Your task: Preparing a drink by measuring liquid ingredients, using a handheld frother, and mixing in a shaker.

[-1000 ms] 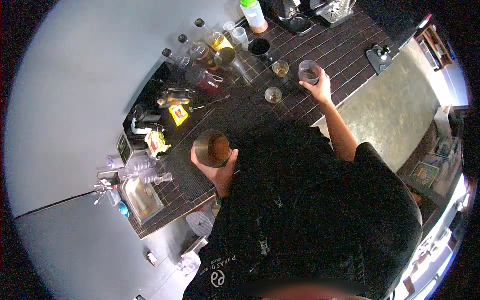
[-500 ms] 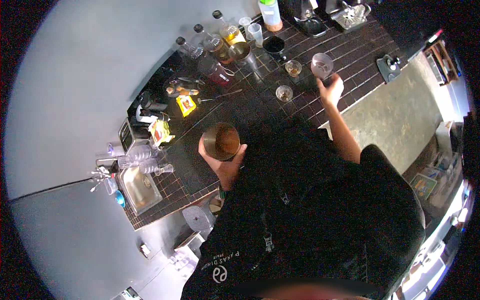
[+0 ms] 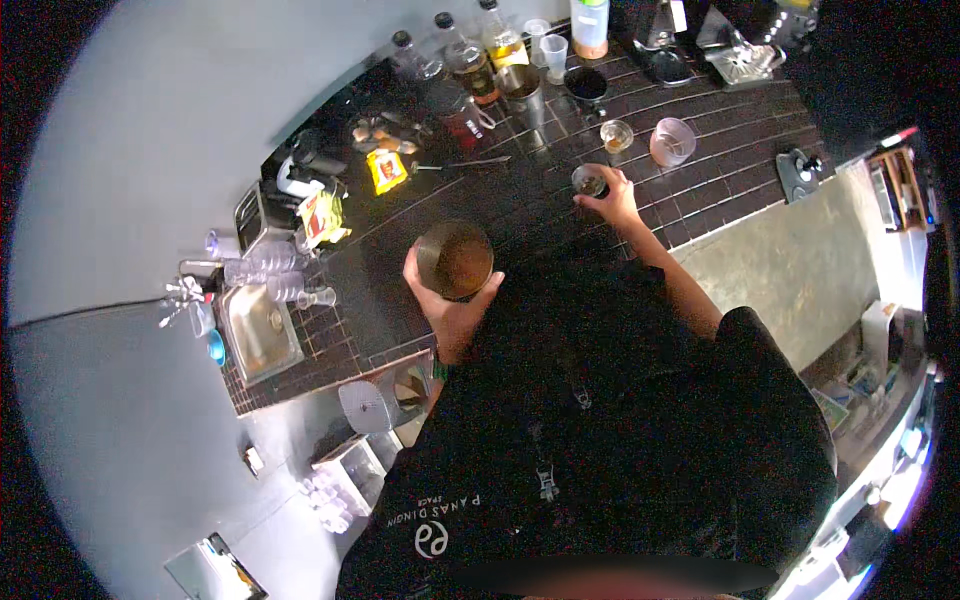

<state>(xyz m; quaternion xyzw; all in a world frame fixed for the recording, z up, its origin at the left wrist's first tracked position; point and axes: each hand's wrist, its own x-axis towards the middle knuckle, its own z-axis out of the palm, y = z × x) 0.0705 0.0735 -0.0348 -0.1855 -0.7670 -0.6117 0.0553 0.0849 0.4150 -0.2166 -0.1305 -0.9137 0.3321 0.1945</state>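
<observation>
Left hand on the wide metal-looking cup, right hand out on a small glass!
Closest in, the left fingers wrap round the cup, brown inside and open upward; a tipped wrist could slop out any contents. Farther out, the right thumb and fingers pinch the small glass over the tiled bench, base touching or not, I can't tell; a loose grip might let it slip. The bench's front edge passes under the right forearm, so a drop there could go over. Just beyond, a second glass and a clear cup risk a clip from wide knuckles; the roomier tiling lies right, toward a black stand. Bottles crowd the back.
</observation>
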